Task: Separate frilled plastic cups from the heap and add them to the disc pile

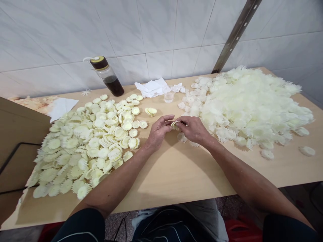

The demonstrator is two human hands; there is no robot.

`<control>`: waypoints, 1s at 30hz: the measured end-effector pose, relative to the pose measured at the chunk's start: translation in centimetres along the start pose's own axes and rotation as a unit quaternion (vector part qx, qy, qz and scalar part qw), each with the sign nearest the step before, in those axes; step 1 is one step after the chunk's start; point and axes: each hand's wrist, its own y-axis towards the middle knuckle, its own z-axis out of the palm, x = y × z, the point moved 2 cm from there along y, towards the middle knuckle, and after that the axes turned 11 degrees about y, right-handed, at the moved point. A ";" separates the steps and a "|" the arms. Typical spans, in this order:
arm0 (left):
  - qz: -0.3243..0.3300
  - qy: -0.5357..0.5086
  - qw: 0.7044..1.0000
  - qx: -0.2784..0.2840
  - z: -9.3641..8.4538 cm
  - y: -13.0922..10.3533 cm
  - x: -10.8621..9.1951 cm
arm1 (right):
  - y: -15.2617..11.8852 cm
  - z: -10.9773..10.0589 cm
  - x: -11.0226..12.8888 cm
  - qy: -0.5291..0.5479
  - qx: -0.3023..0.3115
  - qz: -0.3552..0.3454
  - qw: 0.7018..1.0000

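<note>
In front of me, at the middle of the table, both hands meet around a small pale yellow-green flower-shaped piece (pixel 174 125) with a toothed rim. My right hand (pixel 193 129) pinches it between thumb and fingers. From the other side, the fingertips of my left hand (pixel 159 131) close on its edge; fingers partly cover it. Under my right hand lie a couple of thin whitish petal discs (pixel 182 137). A large heap of thicker cupped flower pieces (pixel 101 141) spreads to the left, and a small stack of them (pixel 150 111) sits just beyond my left hand.
Thin translucent petal discs (pixel 252 101) are piled high on the right. At the back stand a bottle of dark liquid (pixel 112 82) and a small clear cup (pixel 169 97) beside crumpled white tissue (pixel 152 88). A cardboard box (pixel 22 144) borders the left side; a tiled wall (pixel 161 33) rises behind.
</note>
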 end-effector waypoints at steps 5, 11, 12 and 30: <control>0.018 0.058 0.998 -0.036 0.2 -0.3 -0.4 | 0.0 0.0 0.2 -0.012 -0.011 -0.005 1.000; 0.030 0.125 0.990 -0.052 0.2 -0.4 -0.2 | 0.2 0.0 -0.1 -0.014 -0.023 0.018 0.999; 0.029 0.130 0.990 -0.052 0.1 -0.3 0.0 | 0.2 0.0 -0.1 -0.017 -0.024 0.020 0.999; 0.029 0.124 0.990 -0.067 0.2 -0.2 0.5 | 0.0 0.3 -0.3 -0.007 -0.048 0.004 0.999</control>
